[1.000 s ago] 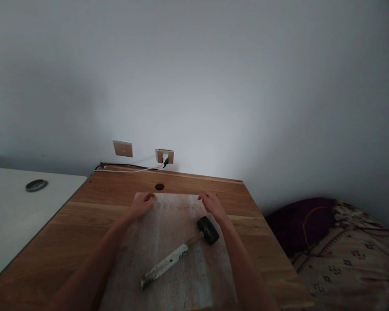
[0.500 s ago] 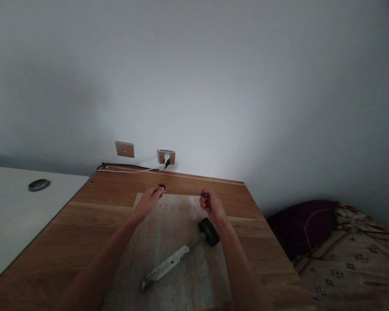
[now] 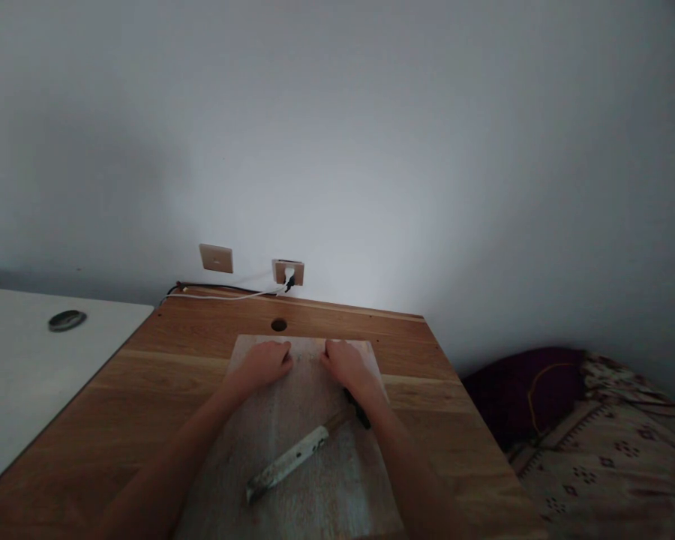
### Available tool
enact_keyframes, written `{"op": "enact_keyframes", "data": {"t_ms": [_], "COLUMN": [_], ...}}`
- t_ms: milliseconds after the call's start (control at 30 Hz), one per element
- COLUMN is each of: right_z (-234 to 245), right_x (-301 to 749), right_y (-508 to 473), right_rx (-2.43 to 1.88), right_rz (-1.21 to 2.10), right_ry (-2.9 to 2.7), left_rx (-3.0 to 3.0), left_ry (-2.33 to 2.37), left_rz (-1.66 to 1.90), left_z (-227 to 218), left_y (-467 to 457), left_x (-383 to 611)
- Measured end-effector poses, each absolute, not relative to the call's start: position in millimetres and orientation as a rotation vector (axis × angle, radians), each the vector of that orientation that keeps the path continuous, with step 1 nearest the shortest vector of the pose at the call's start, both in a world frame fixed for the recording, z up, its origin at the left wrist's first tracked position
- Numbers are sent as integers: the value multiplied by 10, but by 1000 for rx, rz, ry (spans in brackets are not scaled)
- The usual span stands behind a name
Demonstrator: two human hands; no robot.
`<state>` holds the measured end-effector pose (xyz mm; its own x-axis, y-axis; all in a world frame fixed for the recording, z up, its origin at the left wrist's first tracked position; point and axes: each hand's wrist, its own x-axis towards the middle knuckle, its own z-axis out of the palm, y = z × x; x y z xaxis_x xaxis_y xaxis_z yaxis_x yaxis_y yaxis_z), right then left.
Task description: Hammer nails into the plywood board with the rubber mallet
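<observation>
A pale, worn wooden board [image 3: 292,412] lies on the table beneath both my hands. My left hand [image 3: 267,361] is closed at the board's far left part, and its fingertips are turned from view. Opposite it, my right hand [image 3: 343,361] is curled closed near the far right part. Whatever either hand holds is hidden. Small specks, perhaps nails, show on the board between the hands. A hammer [image 3: 289,459] with a white, stained handle lies slantwise on the board, its dark head partly covered by my right forearm.
The wooden table [image 3: 118,397] has a round cable hole [image 3: 279,325] near its back. Behind it, cables run to a wall socket [image 3: 289,272] beside a switch plate [image 3: 217,259]. A white table [image 3: 45,375] adjoins on the left; patterned fabric [image 3: 601,457] lies at right.
Both hands have come closer together and down over the board's far part. The left has uncovered the cable hole. My right forearm now covers much of the hammer's head.
</observation>
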<state>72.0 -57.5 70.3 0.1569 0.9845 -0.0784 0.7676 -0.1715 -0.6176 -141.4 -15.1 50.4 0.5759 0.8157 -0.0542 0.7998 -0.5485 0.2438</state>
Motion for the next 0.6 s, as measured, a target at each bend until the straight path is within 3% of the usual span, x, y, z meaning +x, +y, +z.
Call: {"op": "enact_keyframes", "data": {"t_ms": [267, 600], "right_z": [884, 686], "right_x": [934, 562], "right_y": [-587, -547], "right_rx": [-1857, -1942], "right_rz": [736, 765], "right_ry": [-1454, -1600], "left_rx": [2617, 2308], "left_ry": [1264, 1492], "left_rz": [72, 285], "left_z": [508, 461], "left_y": [-6, -114], "left_x": [-1373, -1304]}}
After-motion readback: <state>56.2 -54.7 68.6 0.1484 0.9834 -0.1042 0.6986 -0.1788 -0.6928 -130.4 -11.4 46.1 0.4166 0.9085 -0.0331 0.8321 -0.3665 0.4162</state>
